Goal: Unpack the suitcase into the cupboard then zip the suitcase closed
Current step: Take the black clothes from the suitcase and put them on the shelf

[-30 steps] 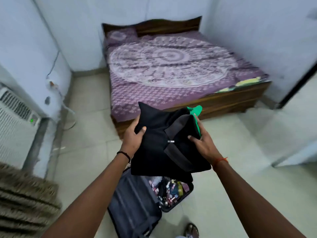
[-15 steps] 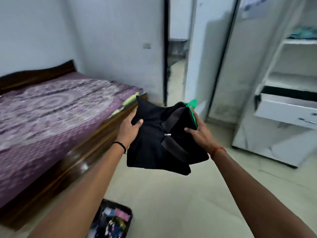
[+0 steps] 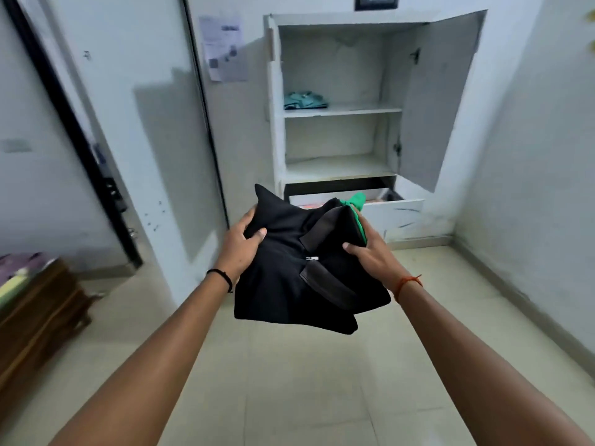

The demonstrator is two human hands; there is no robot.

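We now face the open cupboard (image 3: 335, 111); a second ago the bed and suitcase were before us. Left hand (image 3: 240, 244) and right hand (image 3: 372, 252), fingers clamped, carry the folded black clothes (image 3: 289, 284) toward it. Shelving appears next.

I get soft, even, fairly dim daylight with no glare. A broad grey shadow lies on the door (image 3: 167, 149). Left of my left hand's grip (image 3: 240, 244), the bed frame (image 3: 38, 304) smears with motion blur. Wide-angle bending bows the cupboard (image 3: 341, 111).
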